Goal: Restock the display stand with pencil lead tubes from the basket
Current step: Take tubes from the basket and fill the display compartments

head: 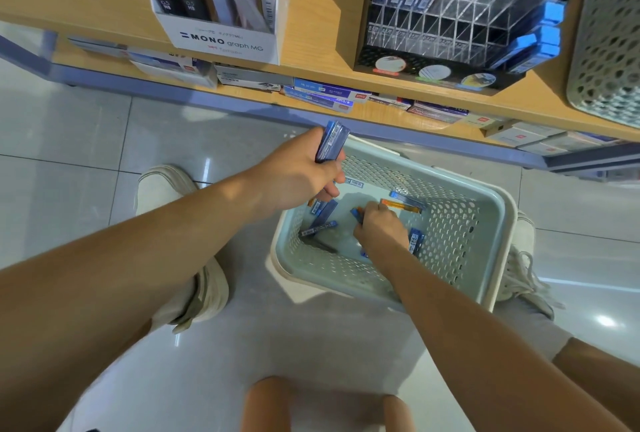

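A pale green perforated basket (485, 223) sits on the floor between my feet. Several blue and orange pencil lead tubes (323, 215) lie loose on its bottom. My left hand (298, 178) hovers over the basket's left rim, shut on a bundle of blue lead tubes (332, 141) that stick up from my fist. My right hand (381, 229) is down inside the basket, fingers closed around a blue and orange tube (356, 212). The clear acrylic display stand (450, 12) stands on the shelf at the upper right, with a few tubes in its top rows and many vacant slots.
A white MONO graph MG carton (221, 40) with lead cases stands on the wooden shelf (311, 33) to the left of the stand. A second perforated basket (609, 50) sits at the far right. Boxed stock (325, 94) lies on the lower shelf. Glossy floor tiles surround my shoes.
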